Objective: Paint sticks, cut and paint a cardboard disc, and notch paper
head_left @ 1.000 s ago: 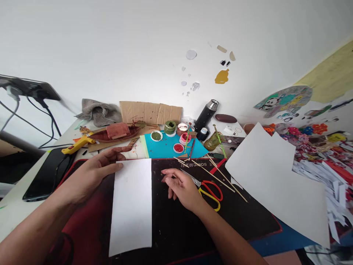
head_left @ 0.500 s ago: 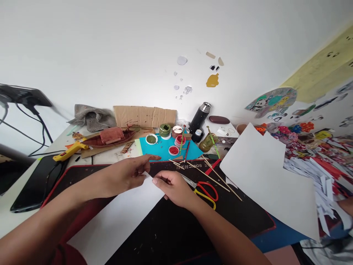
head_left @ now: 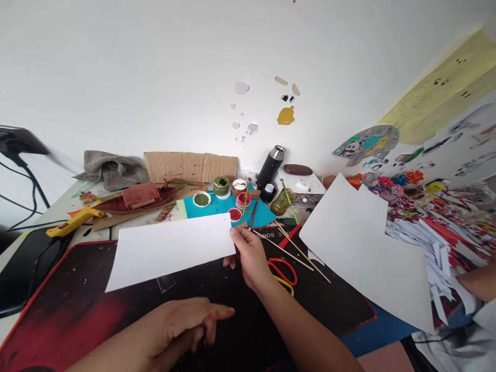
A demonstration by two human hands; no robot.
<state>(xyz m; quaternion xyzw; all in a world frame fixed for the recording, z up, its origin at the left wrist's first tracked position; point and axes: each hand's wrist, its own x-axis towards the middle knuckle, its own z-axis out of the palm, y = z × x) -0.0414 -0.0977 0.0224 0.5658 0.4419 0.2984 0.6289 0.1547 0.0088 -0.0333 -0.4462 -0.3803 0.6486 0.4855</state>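
A white paper strip [head_left: 174, 245] is held up slantwise above the dark mat, its right end pinched by my right hand [head_left: 250, 258] between thumb and fingers. Below the strip, near the front of the mat, is my left hand [head_left: 189, 325]. Its index finger points out to the right, the other fingers are partly curled, and I see nothing in it. Scissors with red and yellow handles [head_left: 284, 274] lie by my right wrist, their blades hidden behind the hand. Several thin wooden sticks [head_left: 296, 251] lie just beyond.
A large white sheet [head_left: 360, 253] covers the right side. At the back stand paint jars [head_left: 221, 186], a black flask [head_left: 271, 168] and a model boat [head_left: 135, 199]. A yellow glue gun [head_left: 73, 221] lies at left. A person's arm [head_left: 478, 283] shows at far right.
My left hand has let go of the strip and moved down towards me. The strip's free end has swung up and left, while my right hand keeps its pinch. The view has shifted slightly.
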